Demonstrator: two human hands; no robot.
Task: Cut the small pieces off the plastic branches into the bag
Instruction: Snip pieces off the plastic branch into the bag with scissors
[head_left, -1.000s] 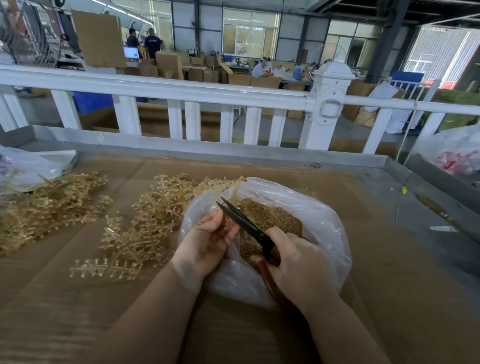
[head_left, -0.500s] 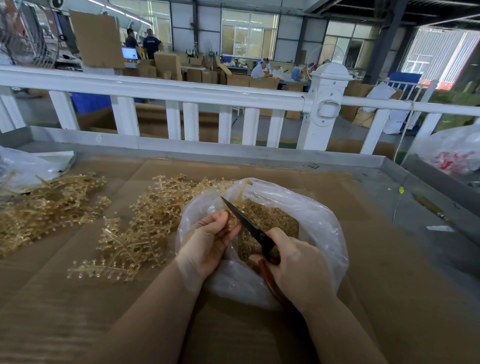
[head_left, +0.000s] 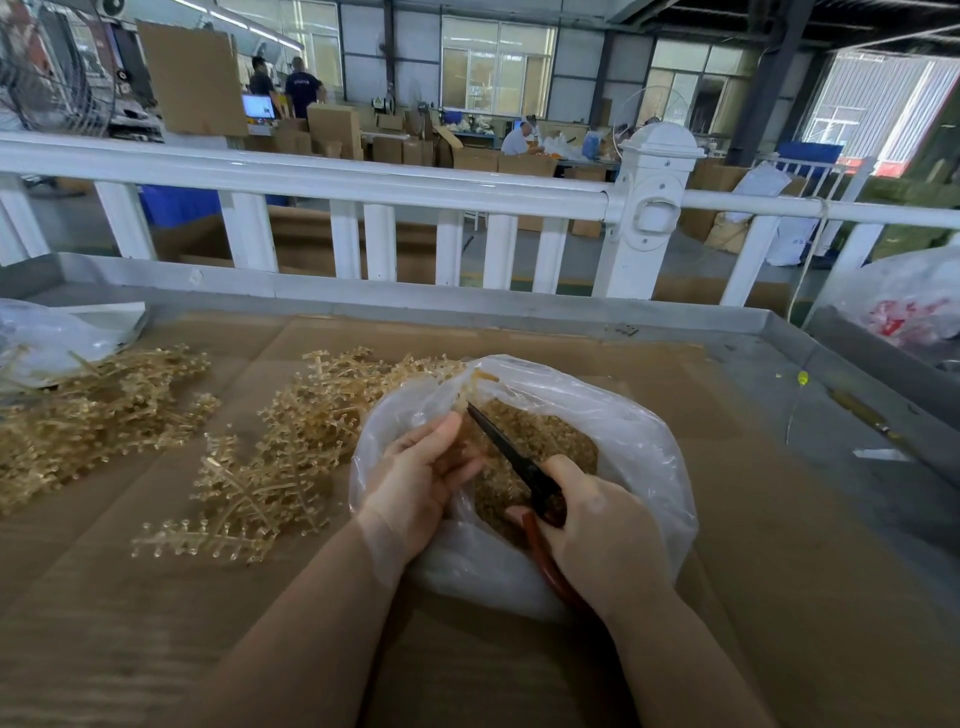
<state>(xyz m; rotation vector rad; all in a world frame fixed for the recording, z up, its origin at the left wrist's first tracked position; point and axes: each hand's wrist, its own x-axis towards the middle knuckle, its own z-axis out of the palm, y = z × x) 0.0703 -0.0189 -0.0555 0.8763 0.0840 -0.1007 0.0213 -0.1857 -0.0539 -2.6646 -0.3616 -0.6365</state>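
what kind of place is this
Probably a factory or packing workshop: stacked cardboard boxes and seated workers fill the hall behind, and piles of plastic branches wait on the cardboard-covered bench.

Glossy plastic bag (head_left: 639, 441), matt cardboard (head_left: 779, 597)

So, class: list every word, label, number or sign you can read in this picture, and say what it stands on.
None can be read.
Red print on the plastic bag at the far right: too blurred to read.
Computer screen in the background: too small to read.
Back of the dark shirt: faint marks, unreadable.
Clear bag, scissors, cardboard boxes: no text visible.
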